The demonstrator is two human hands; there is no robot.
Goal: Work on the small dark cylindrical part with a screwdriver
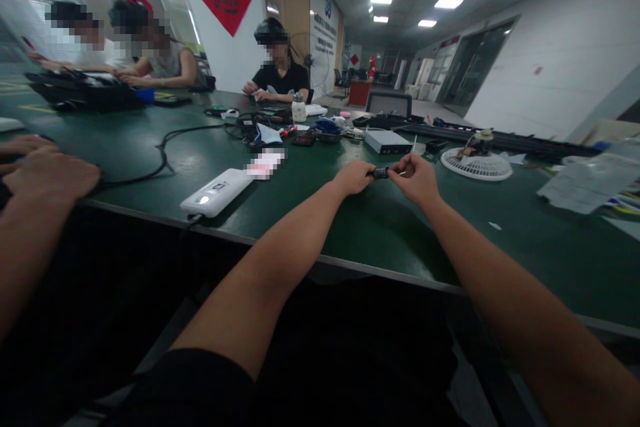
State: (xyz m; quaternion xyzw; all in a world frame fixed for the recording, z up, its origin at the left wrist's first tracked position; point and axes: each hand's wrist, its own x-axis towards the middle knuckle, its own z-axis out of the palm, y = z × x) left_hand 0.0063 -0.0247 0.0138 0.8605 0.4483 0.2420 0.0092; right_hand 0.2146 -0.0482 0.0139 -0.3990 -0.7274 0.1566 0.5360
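Over the green table, a small dark cylindrical piece [381, 173] is held between my two hands; its exact kind is too small to make out. My left hand [355, 177] pinches its left end with closed fingers. Touching the other end are the closed fingertips of my right hand [419, 178]. A thin pale stick [415, 143] points up from the right hand's fingers, and what it belongs to is not clear. Beyond the hands lies a grey box [389, 141]. A white round fan grille [477, 164] with a motor on it rests right of my right hand.
A white power bank [219, 193] with a cable lies left, beside a phone [267, 163]. Cables, a bottle [299, 109] and small parts clutter the table's middle. Clear plastic bags [583, 180] lie right. Another person's hands [50, 170] rest at far left; several people sit across.
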